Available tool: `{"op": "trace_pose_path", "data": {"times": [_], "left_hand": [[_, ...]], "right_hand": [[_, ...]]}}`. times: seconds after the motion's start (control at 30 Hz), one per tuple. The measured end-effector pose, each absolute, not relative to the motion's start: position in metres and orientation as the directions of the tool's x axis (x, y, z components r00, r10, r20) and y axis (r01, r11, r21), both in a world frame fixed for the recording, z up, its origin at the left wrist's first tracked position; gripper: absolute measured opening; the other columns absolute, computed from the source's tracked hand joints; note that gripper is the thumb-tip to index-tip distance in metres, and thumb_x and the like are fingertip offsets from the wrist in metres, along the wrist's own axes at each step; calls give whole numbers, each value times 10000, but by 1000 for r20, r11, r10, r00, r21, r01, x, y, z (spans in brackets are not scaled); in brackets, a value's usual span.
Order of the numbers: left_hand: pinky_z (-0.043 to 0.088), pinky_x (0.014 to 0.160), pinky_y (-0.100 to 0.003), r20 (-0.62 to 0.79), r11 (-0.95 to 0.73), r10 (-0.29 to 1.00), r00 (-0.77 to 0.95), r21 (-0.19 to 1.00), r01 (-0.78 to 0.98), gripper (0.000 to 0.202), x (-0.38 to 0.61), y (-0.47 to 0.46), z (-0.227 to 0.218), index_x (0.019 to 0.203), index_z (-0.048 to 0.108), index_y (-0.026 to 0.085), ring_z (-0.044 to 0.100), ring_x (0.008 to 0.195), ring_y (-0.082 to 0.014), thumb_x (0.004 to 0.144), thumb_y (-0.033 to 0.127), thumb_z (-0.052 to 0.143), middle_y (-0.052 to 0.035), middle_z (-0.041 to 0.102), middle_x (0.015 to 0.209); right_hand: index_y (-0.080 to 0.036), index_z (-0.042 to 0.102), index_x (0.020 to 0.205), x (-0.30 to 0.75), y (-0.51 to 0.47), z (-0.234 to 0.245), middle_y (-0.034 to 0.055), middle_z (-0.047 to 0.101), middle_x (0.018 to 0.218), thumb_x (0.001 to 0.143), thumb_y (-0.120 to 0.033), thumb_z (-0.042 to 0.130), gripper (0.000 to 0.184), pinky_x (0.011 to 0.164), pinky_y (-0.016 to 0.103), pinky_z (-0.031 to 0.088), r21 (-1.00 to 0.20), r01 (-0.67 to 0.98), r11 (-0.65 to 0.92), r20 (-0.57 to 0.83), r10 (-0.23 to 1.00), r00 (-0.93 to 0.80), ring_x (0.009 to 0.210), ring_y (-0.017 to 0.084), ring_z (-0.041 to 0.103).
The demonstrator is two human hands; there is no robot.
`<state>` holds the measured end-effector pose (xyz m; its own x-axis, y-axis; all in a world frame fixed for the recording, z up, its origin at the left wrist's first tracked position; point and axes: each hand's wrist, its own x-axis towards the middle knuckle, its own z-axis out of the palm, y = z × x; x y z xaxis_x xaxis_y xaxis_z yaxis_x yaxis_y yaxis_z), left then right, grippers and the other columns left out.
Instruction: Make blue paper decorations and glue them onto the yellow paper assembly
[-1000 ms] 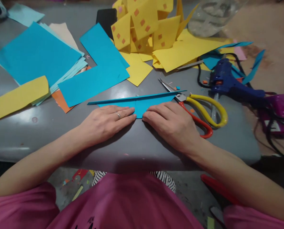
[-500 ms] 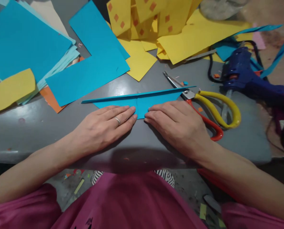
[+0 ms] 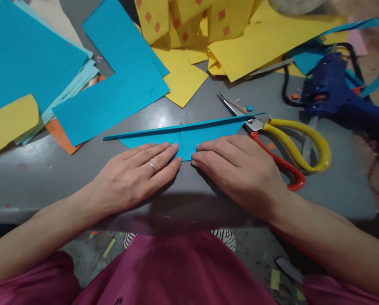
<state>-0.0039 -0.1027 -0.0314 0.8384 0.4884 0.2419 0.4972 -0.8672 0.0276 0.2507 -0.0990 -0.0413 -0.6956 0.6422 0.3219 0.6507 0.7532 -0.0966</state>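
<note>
A folded blue paper (image 3: pixel 186 134), a long flat triangle with a crease down its middle, lies on the grey table (image 3: pixel 49 182). My left hand (image 3: pixel 138 173), with a ring on one finger, lies flat with its fingers stretched over the paper's left lower flap. My right hand (image 3: pixel 237 169) presses flat on the right lower flap. The fingertips of both hands almost meet at the centre crease. Neither hand grips anything.
Scissors (image 3: pixel 281 144) with yellow and red handles lie just right of my right hand. A blue glue gun (image 3: pixel 332 95) with black cord sits at the far right. Blue paper sheets (image 3: pixel 113 93) and a yellow patterned paper pile (image 3: pixel 208 34) fill the back.
The camera has tilted slightly, so everything sits a little lower and closer. Both hands stay pressed flat on the folded blue paper.
</note>
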Motion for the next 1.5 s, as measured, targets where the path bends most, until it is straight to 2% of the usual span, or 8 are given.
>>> {"op": "trace_pose_path", "data": {"times": [0.17, 0.37, 0.6, 0.8, 0.93, 1.1, 1.23, 1.5], "left_hand": [[572, 899, -363, 276, -886, 424, 863, -71, 458, 280, -1, -100, -27, 1244, 614, 72, 697, 1113, -251, 993, 106, 495, -148, 713, 1264], [513, 665, -289, 303, -863, 396, 867, -200, 464, 253, 6, -101, -26, 1188, 651, 91, 692, 807, -157, 970, 66, 524, -52, 752, 954], [559, 705, -299, 303, -873, 398, 866, -166, 459, 256, 6, -105, -24, 1197, 640, 80, 713, 860, -165, 973, 70, 518, -64, 765, 1007], [566, 906, -305, 239, -869, 459, 856, -82, 489, 353, 1, -110, -28, 1320, 591, 134, 703, 1090, -192, 989, 83, 477, -84, 740, 1195], [569, 880, -326, 302, -868, 432, 850, -116, 483, 287, 3, -108, -27, 1241, 633, 84, 713, 1079, -204, 985, 80, 504, -95, 746, 1216], [579, 863, -293, 250, -863, 487, 837, -7, 505, 301, 0, -104, -24, 1252, 610, 158, 716, 1081, -181, 1008, 105, 443, -62, 744, 1214], [582, 807, -335, 157, -714, 700, 697, 187, 675, 199, -11, -98, -18, 1160, 627, 227, 711, 980, -208, 1007, 271, 509, -62, 742, 1119], [464, 609, -298, -43, -452, 859, 509, 402, 796, 248, -9, -94, -12, 884, 632, 198, 597, 731, -171, 968, 423, 570, -22, 639, 793]], "right_hand": [[-184, 721, 964, 251, -100, -40, 80, 760, 999, 999, -170, 519, 206, 740, 362, 434, -92, 654, 751, 304, 647, -699, 896, 223, 641], [-190, 712, 921, 251, -100, -40, 70, 756, 983, 989, -169, 529, 197, 735, 354, 435, -69, 656, 751, 311, 641, -702, 886, 216, 629], [-201, 711, 926, 251, -100, -38, 52, 762, 1002, 988, -171, 537, 187, 757, 357, 447, -95, 664, 742, 302, 657, -691, 898, 214, 637], [-181, 720, 951, 252, -100, -38, 69, 757, 994, 998, -169, 522, 203, 739, 370, 455, -106, 654, 749, 282, 654, -702, 896, 225, 639], [-188, 703, 1174, 249, -101, -38, 60, 757, 1005, 1008, -170, 512, 254, 722, 365, 453, -41, 653, 756, 320, 629, -708, 870, 233, 616], [-202, 685, 1261, 248, -103, -38, 76, 745, 1028, 1004, -164, 510, 313, 710, 370, 430, 9, 658, 753, 308, 624, -718, 865, 238, 596], [-229, 683, 1255, 249, -103, -38, 73, 738, 1063, 995, -149, 508, 323, 726, 371, 417, -27, 673, 739, 293, 649, -702, 899, 226, 612], [-268, 682, 1249, 250, -100, -42, 66, 738, 1074, 985, -137, 486, 353, 727, 377, 414, -38, 673, 739, 288, 653, -700, 910, 232, 611]]}}
